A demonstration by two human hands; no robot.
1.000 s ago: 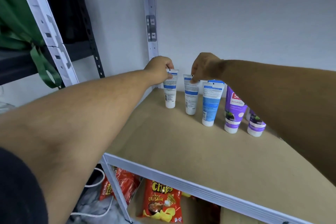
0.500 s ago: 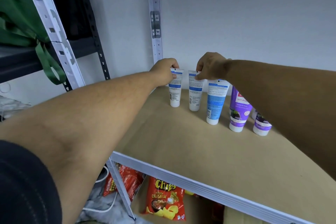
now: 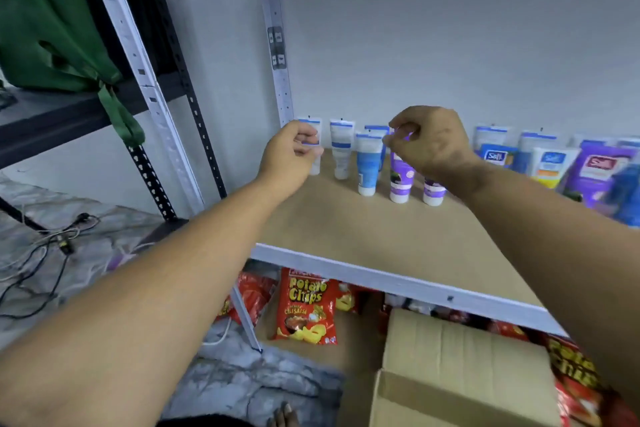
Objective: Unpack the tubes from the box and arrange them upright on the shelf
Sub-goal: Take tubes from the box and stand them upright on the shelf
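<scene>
Both hands empty, fingers loosely curled: left hand (image 3: 289,156) nearer box (image 3: 460,374) at 6 o'clock (tubes (image 3: 341,149) upright on shelf (image 3: 346,225), axes vertical, at 12 o'clock).

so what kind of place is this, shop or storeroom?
Probably a storeroom or shop backroom: bolted metal shelving with tubes lined on the shelf board, potato chip bags stacked underneath, and a cardboard box on the floor.
</scene>
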